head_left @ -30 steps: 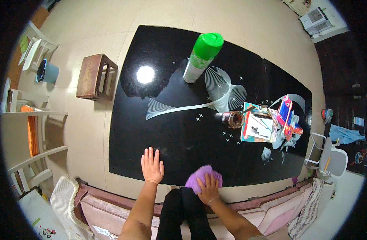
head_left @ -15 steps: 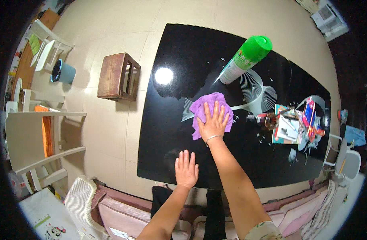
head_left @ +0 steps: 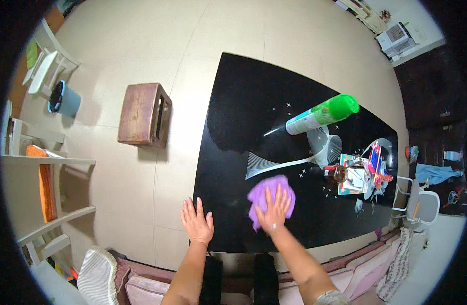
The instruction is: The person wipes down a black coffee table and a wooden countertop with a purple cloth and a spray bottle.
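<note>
My right hand (head_left: 274,211) lies flat with spread fingers on a crumpled purple cloth (head_left: 281,184), pressing it against the glossy black table (head_left: 233,203). At the table's near left edge is my left hand (head_left: 198,223), palm down, fingers apart, holding nothing. Beyond the cloth stands a green-capped spray can (head_left: 322,114). A pale curving line pattern (head_left: 266,165) on the tabletop runs between the cloth and the can. An uneven boundary separates a duller area from a darker one on the table's left part.
On the table's right lie a small brown glass jar (head_left: 339,174), stacked booklets (head_left: 353,183) and a pink-red packet (head_left: 377,160). A wooden stool (head_left: 142,114) stands left of the table, with a blue bin (head_left: 65,99) and white chairs farther left. A pink sofa (head_left: 147,288) borders the near side.
My right hand has drawn the purple cloth nearer to me across the table. My left hand has shifted left to the table's edge. The whole view has also shifted.
</note>
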`<state>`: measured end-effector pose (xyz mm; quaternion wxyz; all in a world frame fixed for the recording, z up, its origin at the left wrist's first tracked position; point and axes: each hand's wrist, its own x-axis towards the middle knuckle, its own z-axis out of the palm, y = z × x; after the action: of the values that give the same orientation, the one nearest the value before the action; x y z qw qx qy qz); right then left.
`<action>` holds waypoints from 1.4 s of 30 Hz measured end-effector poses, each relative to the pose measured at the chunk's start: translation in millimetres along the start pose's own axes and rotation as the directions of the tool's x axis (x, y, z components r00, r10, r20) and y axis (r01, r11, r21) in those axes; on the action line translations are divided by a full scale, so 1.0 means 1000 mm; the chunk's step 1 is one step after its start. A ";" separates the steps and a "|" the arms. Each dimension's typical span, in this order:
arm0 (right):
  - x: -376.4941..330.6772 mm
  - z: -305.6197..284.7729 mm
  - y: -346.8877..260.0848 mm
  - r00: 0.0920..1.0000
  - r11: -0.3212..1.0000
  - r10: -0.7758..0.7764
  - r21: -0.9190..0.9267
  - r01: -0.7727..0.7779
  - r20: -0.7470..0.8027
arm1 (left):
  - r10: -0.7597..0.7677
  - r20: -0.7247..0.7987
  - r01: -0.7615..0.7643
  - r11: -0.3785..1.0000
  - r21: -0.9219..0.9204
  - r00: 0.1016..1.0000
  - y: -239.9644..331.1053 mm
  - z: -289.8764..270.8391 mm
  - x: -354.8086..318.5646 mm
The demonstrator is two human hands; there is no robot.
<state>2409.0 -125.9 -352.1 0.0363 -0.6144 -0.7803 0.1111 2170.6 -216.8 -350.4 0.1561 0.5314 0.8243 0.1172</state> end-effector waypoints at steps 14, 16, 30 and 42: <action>0.026 -0.004 -0.056 0.933 0.978 0.021 -0.201 0.055 0.360 | 0.023 0.042 -0.020 0.997 -0.071 0.999 -0.006 0.006 0.002; 0.006 -0.002 -0.071 0.959 0.992 -0.031 -0.112 0.066 0.283 | 0.007 0.042 -0.003 0.996 -0.091 0.999 -0.007 0.007 0.001; 0.260 0.022 -0.150 0.990 0.989 -0.141 -0.039 0.140 -0.024 | 0.030 -0.010 -0.031 0.999 -0.038 0.999 -0.003 0.000 0.000; 0.010 0.014 -0.153 0.908 0.965 -0.259 0.049 0.258 0.329 | -0.420 0.300 0.341 0.022 -0.940 0.856 -0.063 0.026 -0.003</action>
<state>2258.2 -152.3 -332.8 -0.0799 -0.4780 -0.8494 0.2090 2128.8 -245.1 -397.0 0.4608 0.0555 0.6594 0.5914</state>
